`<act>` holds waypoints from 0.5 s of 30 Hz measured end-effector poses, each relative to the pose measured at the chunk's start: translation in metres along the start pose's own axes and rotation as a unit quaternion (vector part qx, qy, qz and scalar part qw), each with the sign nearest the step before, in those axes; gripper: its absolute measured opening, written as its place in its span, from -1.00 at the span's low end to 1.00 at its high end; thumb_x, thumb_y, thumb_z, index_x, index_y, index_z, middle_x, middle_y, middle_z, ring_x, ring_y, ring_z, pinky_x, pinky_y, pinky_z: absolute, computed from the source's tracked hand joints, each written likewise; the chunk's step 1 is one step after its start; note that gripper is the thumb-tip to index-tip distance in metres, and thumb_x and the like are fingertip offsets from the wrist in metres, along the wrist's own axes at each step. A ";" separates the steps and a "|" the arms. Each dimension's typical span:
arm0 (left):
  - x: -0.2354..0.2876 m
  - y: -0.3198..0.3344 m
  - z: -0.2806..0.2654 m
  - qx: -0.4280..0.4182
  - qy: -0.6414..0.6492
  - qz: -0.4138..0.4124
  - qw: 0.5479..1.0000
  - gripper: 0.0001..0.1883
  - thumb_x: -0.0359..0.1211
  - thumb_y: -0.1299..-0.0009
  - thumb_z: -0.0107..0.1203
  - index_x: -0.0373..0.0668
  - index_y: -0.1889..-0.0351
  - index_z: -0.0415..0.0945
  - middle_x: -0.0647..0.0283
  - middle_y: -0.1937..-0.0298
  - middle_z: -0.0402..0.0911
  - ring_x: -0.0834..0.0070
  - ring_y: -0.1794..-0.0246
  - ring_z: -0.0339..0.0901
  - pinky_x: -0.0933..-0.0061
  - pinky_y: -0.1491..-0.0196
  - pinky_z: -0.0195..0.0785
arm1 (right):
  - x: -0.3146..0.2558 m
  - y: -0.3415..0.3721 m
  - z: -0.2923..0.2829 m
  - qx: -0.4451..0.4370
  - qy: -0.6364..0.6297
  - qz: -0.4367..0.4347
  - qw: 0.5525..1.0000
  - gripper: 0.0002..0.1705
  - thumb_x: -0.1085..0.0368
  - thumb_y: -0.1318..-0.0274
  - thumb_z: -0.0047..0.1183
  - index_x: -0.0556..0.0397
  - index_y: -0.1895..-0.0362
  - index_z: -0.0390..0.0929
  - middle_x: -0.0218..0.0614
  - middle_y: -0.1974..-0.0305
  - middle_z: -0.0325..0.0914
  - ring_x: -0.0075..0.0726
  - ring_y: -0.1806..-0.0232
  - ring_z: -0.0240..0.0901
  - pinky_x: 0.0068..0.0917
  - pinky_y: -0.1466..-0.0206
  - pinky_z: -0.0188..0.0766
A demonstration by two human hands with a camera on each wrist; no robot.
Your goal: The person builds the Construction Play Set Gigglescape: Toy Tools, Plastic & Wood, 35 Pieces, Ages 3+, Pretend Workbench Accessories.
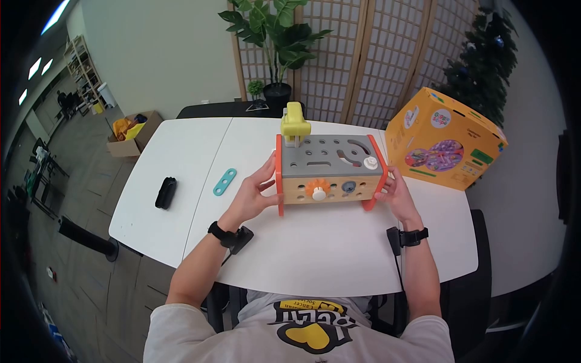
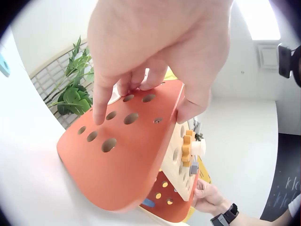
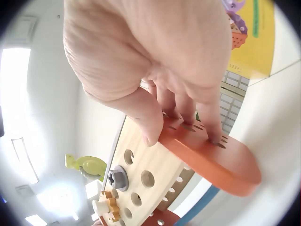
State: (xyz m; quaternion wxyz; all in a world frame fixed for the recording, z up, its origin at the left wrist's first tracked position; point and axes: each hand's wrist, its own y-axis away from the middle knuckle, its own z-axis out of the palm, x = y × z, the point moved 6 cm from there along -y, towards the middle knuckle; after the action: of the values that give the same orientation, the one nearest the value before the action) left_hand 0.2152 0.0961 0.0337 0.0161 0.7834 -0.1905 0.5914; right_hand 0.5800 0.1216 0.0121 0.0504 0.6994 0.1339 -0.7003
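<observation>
Both hands hold a toy workbench by its ends. It has a grey top, a pale wooden front and red-orange end panels pierced with holes. My left hand grips the left end panel, thumb on its front edge and fingers spread over the outer face. On the other end, my right hand has its thumb at the front edge and fingertips against the right panel. An orange gear with a white knob and a grey bolt sit on the front. A yellow-green plastic piece stands at the top's back left.
A teal strip with holes and a black case lie on the white table to the left. A large orange-yellow box stands at the right. Beyond the table are a potted plant and a lattice screen.
</observation>
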 end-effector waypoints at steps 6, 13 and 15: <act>0.004 0.006 -0.002 -0.004 -0.077 0.081 0.994 -0.11 -0.39 -0.25 0.39 0.01 -0.57 0.23 0.19 -0.68 0.01 0.16 -0.66 -0.01 0.13 -0.57 0.11 | -0.004 0.002 0.004 0.005 0.009 -0.019 1.000 0.09 0.68 0.04 0.23 -0.04 -0.57 0.01 -0.16 -0.27 0.51 -0.24 -0.34 0.41 -0.28 -0.39 0.37; -0.058 0.013 -0.079 0.056 -0.379 -0.051 0.922 -0.42 -0.19 -0.26 0.39 -0.20 -0.22 0.59 -0.01 -0.40 0.45 0.08 -0.42 0.35 0.15 -0.38 0.34 | -0.023 0.009 0.014 0.012 0.110 -0.043 0.993 0.12 0.73 -0.02 0.13 -0.17 -0.63 -0.03 -0.14 -0.37 0.42 -0.20 -0.36 0.41 -0.27 -0.35 0.45; -0.074 0.021 -0.102 0.089 -0.446 -0.115 0.883 -0.43 -0.20 -0.21 0.41 -0.23 -0.18 0.61 -0.03 -0.29 0.54 0.08 -0.32 0.45 0.15 -0.31 0.40 | -0.023 0.008 0.012 0.012 0.140 -0.033 0.990 0.11 0.75 -0.03 0.09 -0.20 -0.62 -0.01 -0.14 -0.38 0.40 -0.20 -0.34 0.44 -0.29 -0.32 0.49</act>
State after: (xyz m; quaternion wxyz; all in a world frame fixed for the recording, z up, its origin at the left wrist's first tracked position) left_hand 0.0978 0.1227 -0.0092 -0.0721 0.9789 -0.0324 0.1884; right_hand 0.5703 0.1084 0.0339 0.0002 0.7863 0.1544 -0.5982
